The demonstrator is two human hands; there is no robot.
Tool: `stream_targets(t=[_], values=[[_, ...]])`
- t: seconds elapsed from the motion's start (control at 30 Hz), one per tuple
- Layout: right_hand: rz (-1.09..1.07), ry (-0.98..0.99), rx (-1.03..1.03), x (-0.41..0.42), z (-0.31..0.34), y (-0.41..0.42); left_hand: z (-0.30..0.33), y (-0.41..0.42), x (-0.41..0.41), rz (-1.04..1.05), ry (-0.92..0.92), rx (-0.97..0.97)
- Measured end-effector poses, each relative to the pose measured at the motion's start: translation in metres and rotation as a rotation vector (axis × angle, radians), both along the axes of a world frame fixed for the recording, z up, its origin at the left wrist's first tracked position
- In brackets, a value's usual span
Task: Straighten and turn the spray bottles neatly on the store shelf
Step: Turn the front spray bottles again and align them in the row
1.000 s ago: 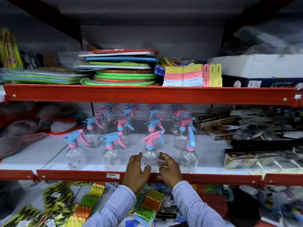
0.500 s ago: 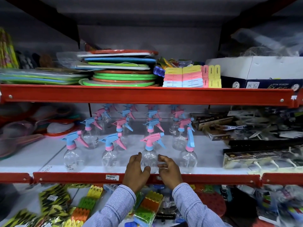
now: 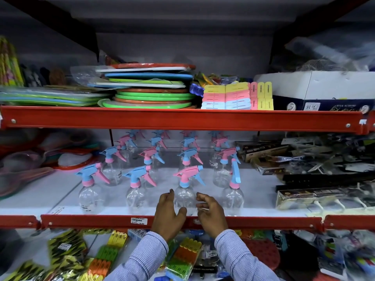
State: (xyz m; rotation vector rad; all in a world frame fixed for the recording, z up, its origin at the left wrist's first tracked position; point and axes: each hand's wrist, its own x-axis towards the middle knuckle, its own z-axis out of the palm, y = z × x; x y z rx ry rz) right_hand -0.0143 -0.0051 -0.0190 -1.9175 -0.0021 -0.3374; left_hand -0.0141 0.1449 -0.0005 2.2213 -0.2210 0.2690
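Along the near edge of the white shelf (image 3: 257, 191), 4 clear spray bottles stand in a front row, with more rows behind them toward the far wall. Both hands flank the third bottle (image 3: 185, 196) from the left, the one with a pink trigger head on a blue collar. The left hand (image 3: 168, 211) has its fingers spread loosely beside the bottle's left side, thumb reaching under toward the base; the right hand (image 3: 210, 211) is curled half-open just beside its right side. Whether either hand actually touches the clear plastic I cannot tell, and neither is closed around it.

This bottle's nozzle points left, matching its 2 neighbours on the left, so the step in hand looks like the last squaring-up of it. The fourth bottle (image 3: 233, 191), at the right end of the row, has its blue head turned so it shows narrow and end-on, out of line with the others. The next move likely calls for shifting right, cupping that bottle low on its body, and rotating it on the spot without knocking the row behind.
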Motion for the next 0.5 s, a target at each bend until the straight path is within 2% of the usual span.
stream_targets(t=[0.17, 0.27, 0.4, 0.5], values=[[-0.103, -0.182, 0.025, -0.020, 0.001, -0.016, 0.001, -0.002, -0.018, 0.012, -0.219, -0.052], [-0.213, -0.221, 0.107, -0.032, -0.001, -0.031, -0.001, -0.010, -0.023, -0.012, -0.302, -0.074], [-0.357, -0.268, 0.158, -0.043, 0.000, -0.059, -0.003, -0.040, -0.026, -0.106, -0.313, -0.086], [-0.438, -0.277, 0.150, -0.045, 0.003, -0.079, -0.009, -0.062, -0.025, -0.178, -0.249, -0.070]])
